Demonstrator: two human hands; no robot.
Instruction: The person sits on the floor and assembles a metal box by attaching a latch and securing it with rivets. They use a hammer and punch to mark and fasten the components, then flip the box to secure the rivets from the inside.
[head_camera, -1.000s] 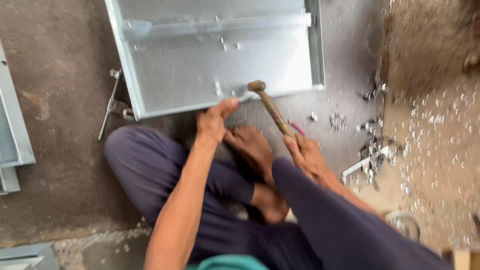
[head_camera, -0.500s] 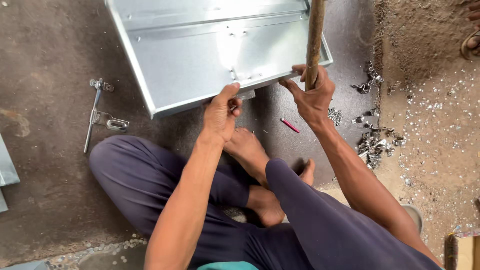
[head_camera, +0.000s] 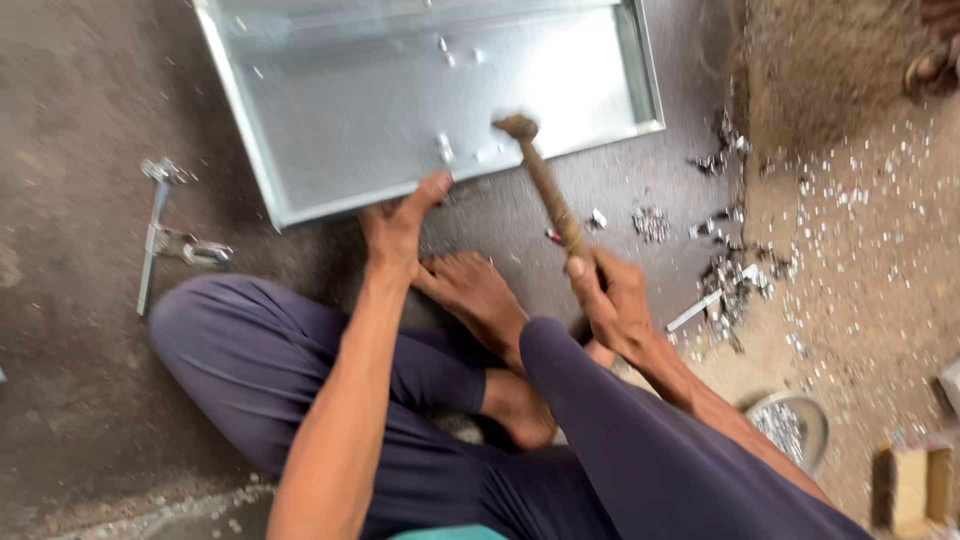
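The right hand is gripping the wooden handle of a hammer in a closed fist, its head lying over the near part of a shallow sheet-metal tray on the floor. The left hand is resting with spread fingers on the tray's near rim, thumb touching the edge and clasping nothing, beside a bare foot. Metal scraps are lying right of the tray, a clamp tool to its left.

Dark purple trousers, seemingly; barefoot.
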